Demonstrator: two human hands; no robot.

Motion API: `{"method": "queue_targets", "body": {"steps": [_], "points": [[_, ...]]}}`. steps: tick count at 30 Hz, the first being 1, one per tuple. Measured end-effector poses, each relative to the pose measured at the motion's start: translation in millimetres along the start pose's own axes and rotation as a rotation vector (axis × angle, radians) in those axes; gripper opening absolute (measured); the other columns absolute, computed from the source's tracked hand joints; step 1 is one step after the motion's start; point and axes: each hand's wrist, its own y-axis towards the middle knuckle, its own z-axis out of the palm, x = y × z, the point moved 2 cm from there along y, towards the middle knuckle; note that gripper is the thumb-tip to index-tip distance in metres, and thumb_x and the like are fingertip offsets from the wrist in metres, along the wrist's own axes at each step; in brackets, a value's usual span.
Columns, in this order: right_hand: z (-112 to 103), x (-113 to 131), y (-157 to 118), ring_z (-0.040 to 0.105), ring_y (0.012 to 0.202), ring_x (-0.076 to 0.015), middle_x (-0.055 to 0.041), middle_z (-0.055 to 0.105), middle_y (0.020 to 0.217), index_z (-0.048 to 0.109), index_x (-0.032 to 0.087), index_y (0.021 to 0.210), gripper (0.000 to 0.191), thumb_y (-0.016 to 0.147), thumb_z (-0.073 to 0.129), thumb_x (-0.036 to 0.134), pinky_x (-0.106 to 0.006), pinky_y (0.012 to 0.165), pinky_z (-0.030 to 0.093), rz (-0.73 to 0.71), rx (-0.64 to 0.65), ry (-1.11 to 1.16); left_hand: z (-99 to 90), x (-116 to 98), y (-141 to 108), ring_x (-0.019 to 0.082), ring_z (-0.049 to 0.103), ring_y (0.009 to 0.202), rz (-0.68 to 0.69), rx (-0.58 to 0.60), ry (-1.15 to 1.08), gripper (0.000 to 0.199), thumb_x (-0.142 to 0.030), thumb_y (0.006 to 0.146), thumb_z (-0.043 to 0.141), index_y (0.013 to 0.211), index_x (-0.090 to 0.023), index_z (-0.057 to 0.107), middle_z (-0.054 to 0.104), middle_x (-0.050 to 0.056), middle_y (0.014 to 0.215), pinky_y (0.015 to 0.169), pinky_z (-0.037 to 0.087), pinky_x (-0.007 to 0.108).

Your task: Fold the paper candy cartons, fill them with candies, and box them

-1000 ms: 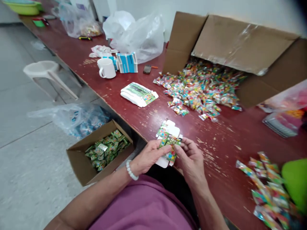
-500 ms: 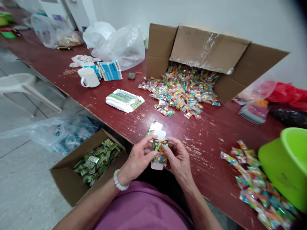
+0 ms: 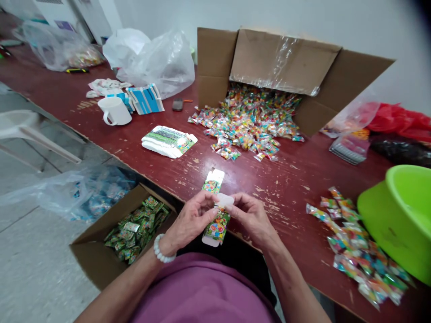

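Between my two hands, over the table's front edge, is a small printed carton (image 3: 217,228) in green with colourful pictures. My left hand (image 3: 193,218) grips its left side with thumb and fingers. My right hand (image 3: 251,217) pinches the white end flap at its top right. Just beyond my fingers another flat printed carton (image 3: 213,180) lies on the table. Farther back sits a stack of flattened cartons (image 3: 168,141). Whether anything is inside the held carton I cannot see.
A tipped cardboard box (image 3: 283,58) spills wrapped candies (image 3: 245,130) onto the red table (image 3: 128,148). Right stands a green basin (image 3: 397,220) beside more candy packets (image 3: 357,246). Lower left, an open box (image 3: 90,251) holds green sachets (image 3: 134,229). A white mug (image 3: 116,111) stands back left.
The held carton has tilted, and its white top flap now shows between my fingers. My right hand has shifted to that flap. The camera view has turned slightly right.
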Motion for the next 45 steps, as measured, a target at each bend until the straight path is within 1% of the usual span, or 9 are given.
{"method": "queue_targets", "body": {"steps": [9,12,15,24,31,35,40,42,45], "points": [[2.6,5.7,-6.4,0.066,0.066,-0.0159,-0.0056,0.072,0.088,0.072,0.021,0.092,0.018,0.091,0.066,0.038,-0.030,0.065,0.055,-0.243,-0.003,-0.258,20.2,13.5,-3.1,0.018,0.067,0.055,-0.413,0.112,-0.533,0.053,-0.061,0.088,0.057,0.117,-0.017,0.058,0.068,0.006,0.078,0.051,0.053,0.028],[2.3,10.7,-7.3,0.069,0.078,-0.0173,-0.0083,0.072,0.107,0.072,0.021,0.085,0.020,0.092,0.063,0.037,-0.033,0.076,0.056,-0.274,0.051,-0.286,23.4,14.6,-2.3,0.016,0.065,0.052,-0.389,0.035,-0.512,0.052,-0.057,0.092,0.052,0.128,-0.019,0.055,0.069,0.005,0.077,0.050,0.052,0.025],[3.0,9.9,-5.0,0.064,0.056,-0.0109,-0.0070,0.072,0.108,0.068,0.019,0.082,0.019,0.087,0.070,0.038,-0.027,0.056,0.055,-0.140,0.058,-0.139,24.5,16.0,-0.6,0.014,0.064,0.052,-0.343,-0.005,-0.409,0.053,-0.058,0.094,0.048,0.129,-0.019,0.056,0.068,0.005,0.077,0.050,0.050,0.023],[9.9,4.9,2.7,0.062,0.043,-0.0150,-0.0023,0.071,0.063,0.064,0.016,0.076,0.028,0.074,0.081,0.038,-0.025,0.041,0.050,0.102,0.032,0.114,23.4,22.4,-0.3,0.011,0.057,0.044,-0.329,-0.001,-0.233,0.069,-0.073,0.088,0.043,0.096,-0.010,0.070,0.065,0.006,0.068,0.043,0.044,0.021],[8.0,8.2,-7.6,0.063,0.058,-0.0113,-0.0057,0.071,0.101,0.070,0.020,0.084,0.018,0.086,0.070,0.039,-0.027,0.055,0.054,-0.134,0.120,-0.097,24.2,13.8,-2.3,0.012,0.058,0.047,-0.321,-0.016,-0.291,0.064,-0.065,0.091,0.048,0.134,-0.019,0.057,0.064,0.003,0.072,0.043,0.045,0.021],[8.5,7.5,-9.3,0.064,0.073,-0.0156,-0.0054,0.068,0.095,0.072,0.022,0.090,0.016,0.089,0.068,0.038,-0.027,0.065,0.053,-0.250,0.134,-0.320,23.0,11.4,-4.6,0.011,0.058,0.050,-0.289,-0.043,-0.271,0.058,-0.061,0.091,0.051,0.135,-0.023,0.055,0.064,0.004,0.084,0.044,0.046,0.022],[-19.3,12.6,57.5,0.063,0.077,-0.0189,-0.0036,0.070,0.084,0.071,0.018,0.089,0.029,0.092,0.056,0.043,-0.030,0.073,0.050,-0.243,-0.084,-0.522,15.9,12.5,-15.9,0.013,0.064,0.071,-0.324,-0.051,-0.361,0.046,-0.041,0.089,0.065,0.131,-0.027,0.052,0.064,0.002,0.092,0.063,0.050,0.023],[-38.0,18.5,100.1,0.064,0.087,-0.0220,-0.0073,0.073,0.101,0.069,0.018,0.110,0.033,0.091,0.053,0.039,-0.034,0.084,0.050,-0.238,-0.341,-0.731,12.1,15.7,-23.6,0.013,0.063,0.080,-0.352,-0.052,-0.394,0.040,-0.036,0.087,0.068,0.123,-0.024,0.057,0.064,0.003,0.095,0.072,0.049,0.023],[-54.1,21.7,154.9,0.060,0.110,-0.0280,-0.0150,0.066,0.124,0.065,0.014,0.120,0.038,0.086,0.057,0.030,-0.040,0.099,0.043,-0.179,-0.436,-0.808,2.9,25.8,-37.5,0.013,0.059,0.079,-0.404,-0.039,-0.390,0.038,-0.037,0.082,0.074,0.113,-0.018,0.062,0.065,0.006,0.097,0.070,0.045,0.022]]}}
